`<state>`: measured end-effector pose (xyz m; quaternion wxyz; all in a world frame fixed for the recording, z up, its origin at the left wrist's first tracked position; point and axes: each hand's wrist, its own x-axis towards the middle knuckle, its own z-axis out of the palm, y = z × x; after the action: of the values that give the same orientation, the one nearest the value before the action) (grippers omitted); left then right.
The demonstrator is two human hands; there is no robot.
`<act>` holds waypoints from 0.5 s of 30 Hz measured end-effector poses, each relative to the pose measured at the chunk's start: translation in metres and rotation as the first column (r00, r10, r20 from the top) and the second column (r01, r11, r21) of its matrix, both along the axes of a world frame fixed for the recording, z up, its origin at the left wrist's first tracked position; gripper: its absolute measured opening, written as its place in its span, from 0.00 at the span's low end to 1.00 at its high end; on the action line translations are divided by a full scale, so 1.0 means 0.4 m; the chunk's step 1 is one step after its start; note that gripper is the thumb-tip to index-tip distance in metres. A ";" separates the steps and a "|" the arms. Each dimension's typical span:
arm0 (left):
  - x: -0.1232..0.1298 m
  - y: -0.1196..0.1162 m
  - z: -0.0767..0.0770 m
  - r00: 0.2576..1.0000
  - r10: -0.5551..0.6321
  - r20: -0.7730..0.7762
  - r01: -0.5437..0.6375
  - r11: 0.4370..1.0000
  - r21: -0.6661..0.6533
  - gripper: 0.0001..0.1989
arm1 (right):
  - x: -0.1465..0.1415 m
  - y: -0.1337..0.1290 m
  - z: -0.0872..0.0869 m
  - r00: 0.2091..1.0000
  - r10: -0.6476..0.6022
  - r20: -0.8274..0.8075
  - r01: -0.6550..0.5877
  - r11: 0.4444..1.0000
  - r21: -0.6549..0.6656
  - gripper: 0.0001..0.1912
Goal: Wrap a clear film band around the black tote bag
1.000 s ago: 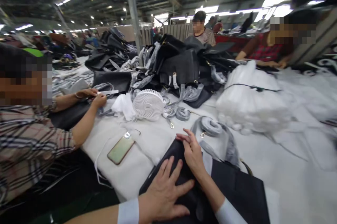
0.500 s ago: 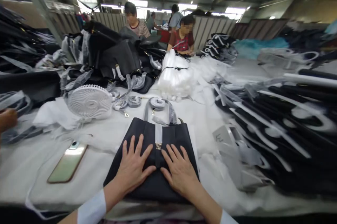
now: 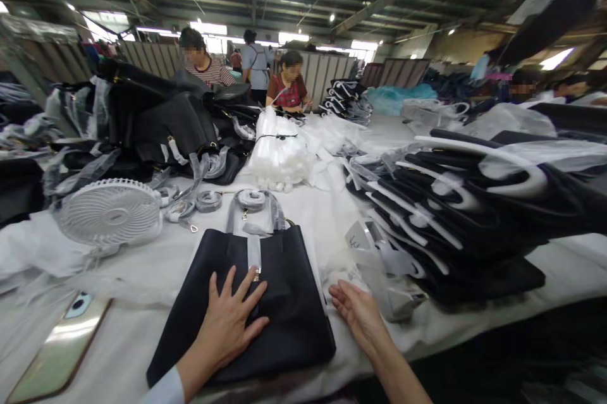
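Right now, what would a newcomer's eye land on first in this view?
Probably the black handbag lying at front centre, with the left hand spread over its front and the right hand off to its right. After that, the round white fan beyond the bag at the left, and the stack of black bags at the right.

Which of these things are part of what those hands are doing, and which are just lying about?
Part of the work, it seems:
Black handbag, under the spread left hand, with the right hand beside it
Coiled, wrapped strap, just beyond the handbag's top edge

Probably just lying about:
Phone, near the left edge
White fan, beyond the phone
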<state>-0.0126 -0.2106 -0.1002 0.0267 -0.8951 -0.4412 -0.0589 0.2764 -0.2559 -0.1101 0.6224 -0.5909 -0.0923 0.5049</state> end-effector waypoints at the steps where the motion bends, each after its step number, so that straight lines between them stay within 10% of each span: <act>1: 0.001 -0.001 0.003 1.000 0.001 -0.002 -0.001 1.000 -0.001 0.29 | 0.003 0.009 -0.004 0.999 0.027 -0.020 -0.027 1.000 -0.001 0.22; 15: -0.001 -0.001 -0.002 0.999 0.012 0.032 -0.012 1.000 0.000 0.27 | 0.018 0.046 0.013 0.981 -0.106 0.161 0.085 0.988 0.132 0.26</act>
<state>-0.0132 -0.2112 -0.1010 0.0201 -0.8914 -0.4468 -0.0729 0.2836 -0.2374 -0.1048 0.6715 -0.5951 -0.1470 0.4163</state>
